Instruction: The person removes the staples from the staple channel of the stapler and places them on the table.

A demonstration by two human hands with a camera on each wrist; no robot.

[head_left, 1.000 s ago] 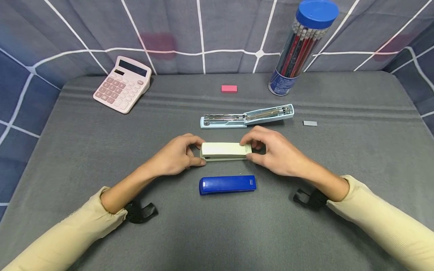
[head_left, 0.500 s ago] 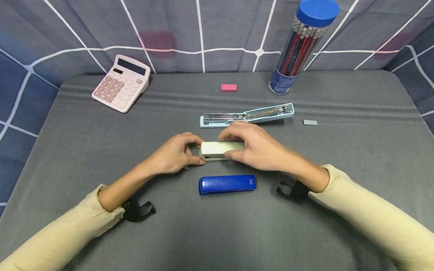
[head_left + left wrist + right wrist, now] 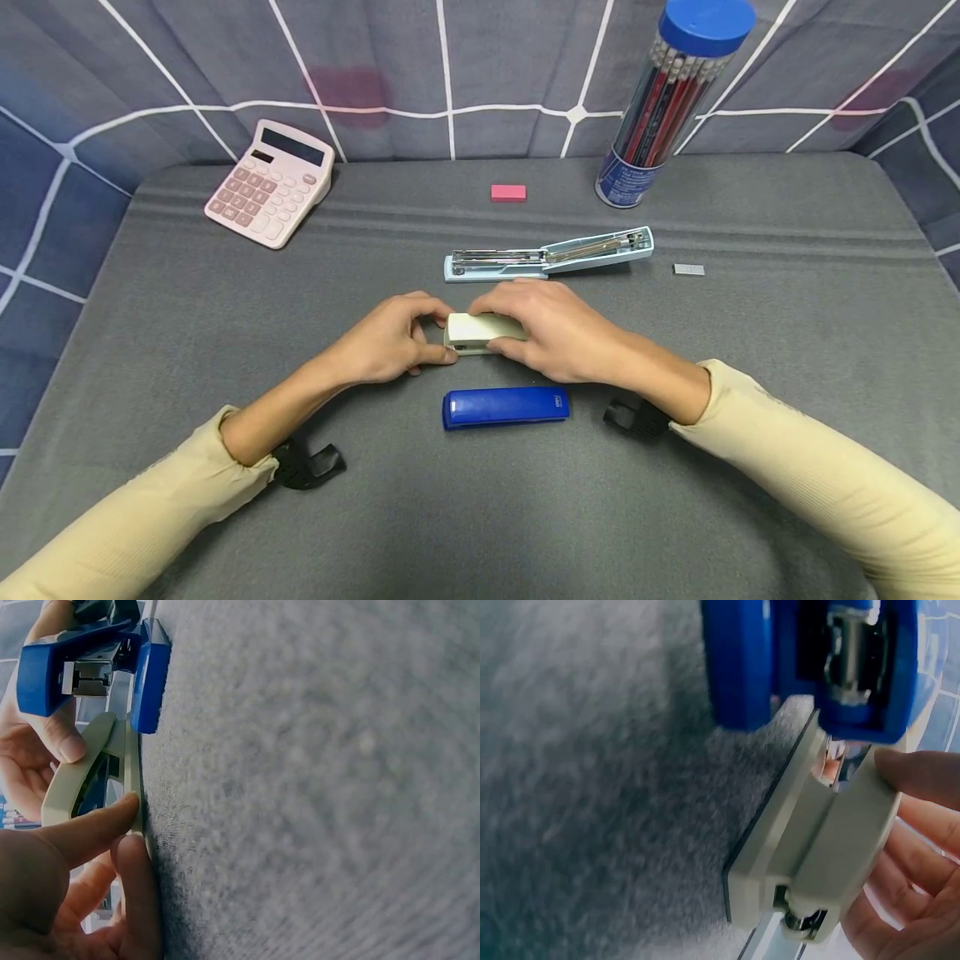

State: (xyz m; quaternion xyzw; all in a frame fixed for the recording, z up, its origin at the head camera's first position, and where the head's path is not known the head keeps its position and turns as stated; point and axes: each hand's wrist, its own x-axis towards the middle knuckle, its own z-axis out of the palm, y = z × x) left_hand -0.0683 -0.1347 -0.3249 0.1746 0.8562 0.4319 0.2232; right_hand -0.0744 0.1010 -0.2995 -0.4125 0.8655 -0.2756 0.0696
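A pale green stapler lies on the grey cloth, seen mid-table in the head view. My left hand pinches the base at its left end between thumb and fingers. Over the middle of the top arm, my right hand grips both sides and covers the stapler's right part. In the right wrist view, my right thumb lies along the stapler's cover. A closed blue stapler sits nearer to me. Just behind, a light blue stapler lies folded open, its metal channel exposed.
A short strip of staples lies to the right of the light blue stapler. Farther back are a pink eraser, a pink calculator at left and a blue-lidded tube of pencils at right. A checked curtain hangs behind.
My right hand has slid left from the pale green stapler's right end to around its middle. The left hand keeps its place at the left end; the stapler has not visibly moved.
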